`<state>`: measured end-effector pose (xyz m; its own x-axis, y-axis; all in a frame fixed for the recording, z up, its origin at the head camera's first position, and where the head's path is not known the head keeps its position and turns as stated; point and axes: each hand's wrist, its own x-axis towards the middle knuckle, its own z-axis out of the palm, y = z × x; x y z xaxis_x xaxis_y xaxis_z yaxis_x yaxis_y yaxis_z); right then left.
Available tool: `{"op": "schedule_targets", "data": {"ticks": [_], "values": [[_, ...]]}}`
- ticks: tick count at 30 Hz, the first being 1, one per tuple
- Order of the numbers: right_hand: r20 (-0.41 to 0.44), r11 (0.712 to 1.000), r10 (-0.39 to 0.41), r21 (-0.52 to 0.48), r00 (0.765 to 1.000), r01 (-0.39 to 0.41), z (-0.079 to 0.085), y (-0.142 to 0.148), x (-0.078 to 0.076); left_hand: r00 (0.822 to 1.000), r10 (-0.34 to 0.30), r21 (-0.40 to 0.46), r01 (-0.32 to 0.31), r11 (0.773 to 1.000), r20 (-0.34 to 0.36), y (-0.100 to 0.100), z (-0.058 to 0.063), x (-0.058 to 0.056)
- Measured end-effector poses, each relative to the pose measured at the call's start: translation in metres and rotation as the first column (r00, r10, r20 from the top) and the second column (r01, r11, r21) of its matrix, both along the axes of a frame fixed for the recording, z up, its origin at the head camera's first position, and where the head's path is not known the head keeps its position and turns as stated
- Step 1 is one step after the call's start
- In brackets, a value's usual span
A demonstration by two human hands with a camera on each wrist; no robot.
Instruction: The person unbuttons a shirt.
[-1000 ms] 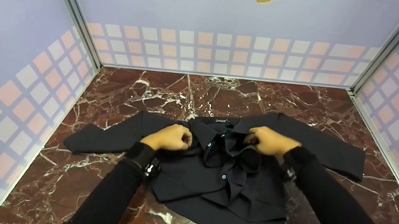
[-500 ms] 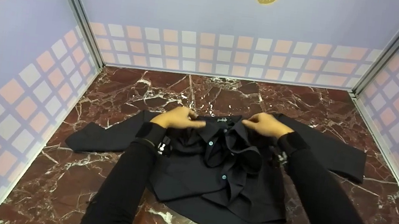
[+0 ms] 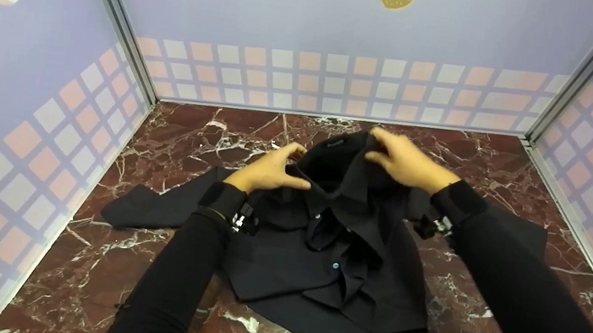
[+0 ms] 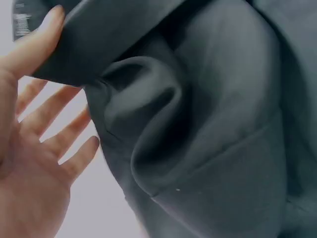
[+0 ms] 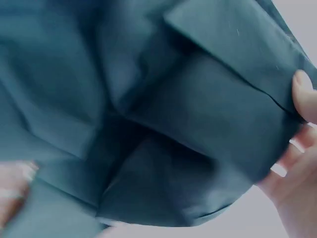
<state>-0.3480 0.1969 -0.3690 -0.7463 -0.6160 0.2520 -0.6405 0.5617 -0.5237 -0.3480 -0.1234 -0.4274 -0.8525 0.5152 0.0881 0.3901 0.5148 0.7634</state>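
Note:
A black button-up shirt (image 3: 285,261) lies front up, its collar (image 3: 355,168) raised and gaping at the far side. My right hand (image 3: 402,159) pinches the right side of the collar, thumb on the cloth and fingers behind, as the right wrist view also shows. At the collar's left side is my left hand (image 3: 270,169), thumb and fingers spread around its edge. In the left wrist view its thumb (image 4: 42,42) rests on the collar band, while the other fingers stretch out straight behind the fabric. A pale button (image 3: 336,266) shows on the bunched front placket.
The shirt's left-side sleeve (image 3: 155,208) stretches out over the red-brown marble table (image 3: 192,137); the right-side sleeve (image 3: 518,230) is partly behind my right forearm. Lilac panels with a checked border (image 3: 335,81) enclose the table at the back and sides.
Both hands moved from the shirt's chest up to the collar. The collar rose off the table and opened, with the right hand lifting its side higher and farther back.

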Motion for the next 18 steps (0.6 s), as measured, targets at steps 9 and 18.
{"op": "schedule_targets", "data": {"ticks": [9,18], "values": [[-0.309,0.967,0.031,0.251,0.951,0.05,0.073,0.006,0.012,0.962,0.064,0.004,-0.066,0.998,-0.264,-0.002,0.021,0.0],[-0.512,0.944,-0.201,0.127,0.835,0.305,0.085,0.023,-0.014,0.79,0.285,-0.096,-0.395,0.914,-0.543,-0.024,0.093,-0.031]]}}
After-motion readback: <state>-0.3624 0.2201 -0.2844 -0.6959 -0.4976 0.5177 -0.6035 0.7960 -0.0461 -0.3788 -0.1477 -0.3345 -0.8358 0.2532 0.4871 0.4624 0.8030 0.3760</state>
